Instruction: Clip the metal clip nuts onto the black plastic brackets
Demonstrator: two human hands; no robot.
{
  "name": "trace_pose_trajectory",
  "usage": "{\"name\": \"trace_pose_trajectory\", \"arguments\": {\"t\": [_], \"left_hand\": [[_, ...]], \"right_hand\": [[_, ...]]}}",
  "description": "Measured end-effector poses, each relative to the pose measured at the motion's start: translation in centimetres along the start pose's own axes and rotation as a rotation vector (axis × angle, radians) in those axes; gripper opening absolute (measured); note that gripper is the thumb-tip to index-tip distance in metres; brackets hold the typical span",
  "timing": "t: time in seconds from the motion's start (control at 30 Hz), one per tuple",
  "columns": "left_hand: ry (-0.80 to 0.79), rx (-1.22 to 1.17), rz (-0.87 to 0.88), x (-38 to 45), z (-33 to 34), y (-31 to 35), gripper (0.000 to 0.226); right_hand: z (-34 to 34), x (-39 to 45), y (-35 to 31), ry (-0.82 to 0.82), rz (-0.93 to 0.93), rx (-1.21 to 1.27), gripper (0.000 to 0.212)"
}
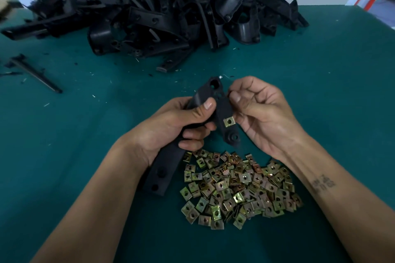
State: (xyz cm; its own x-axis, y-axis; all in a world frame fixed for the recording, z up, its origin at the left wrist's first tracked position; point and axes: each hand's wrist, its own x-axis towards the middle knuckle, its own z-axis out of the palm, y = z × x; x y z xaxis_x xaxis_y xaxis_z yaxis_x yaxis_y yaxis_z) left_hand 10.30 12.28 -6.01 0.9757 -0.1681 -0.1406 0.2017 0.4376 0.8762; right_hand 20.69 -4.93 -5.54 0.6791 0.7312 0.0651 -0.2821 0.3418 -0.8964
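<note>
Dozens of brassy nuts (239, 188) lie heaped near my bench (320, 92) edge. Above them my left hand (171, 126) grips a matte black bracket (215, 100); one nut (229, 121) sits clipped on. My right hand (263, 113) pinches its rim. More brackets (171, 13) are heaped at the far edge.

- The heap of clip nuts (239, 188) lies on the green table (320, 92), just beneath both hands.
- Beyond the heap, a band of bare table.
- Farther back, a pile of black brackets (166, 13) blocks the table's rear edge.
- Far left of the heap lies a loose black strip (36, 72).
- Right of the heap, bare table.
</note>
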Motion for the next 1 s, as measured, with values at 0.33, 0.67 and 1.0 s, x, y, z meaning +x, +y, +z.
{"name": "trace_pose_trajectory", "arguments": {"t": [0.33, 0.67, 1.0], "left_hand": [[-0.026, 0.01, 0.002, -0.1, -0.1, -0.1, 0.026], [0.015, 0.032, -0.026, -0.2, 0.4, 0.0, 0.02], [0.024, 0.027, -0.046, -0.2, 0.6, 0.0, 0.02]], "right_hand": [[0.2, -0.5, -0.9, 0.066, 0.021, 0.051, 0.027], [1.0, -1.0, -2.0, 0.119, 0.013, -0.011, 0.017], [1.8, -1.1, -2.0, 0.207, -0.045, -0.076, 0.016]]}}
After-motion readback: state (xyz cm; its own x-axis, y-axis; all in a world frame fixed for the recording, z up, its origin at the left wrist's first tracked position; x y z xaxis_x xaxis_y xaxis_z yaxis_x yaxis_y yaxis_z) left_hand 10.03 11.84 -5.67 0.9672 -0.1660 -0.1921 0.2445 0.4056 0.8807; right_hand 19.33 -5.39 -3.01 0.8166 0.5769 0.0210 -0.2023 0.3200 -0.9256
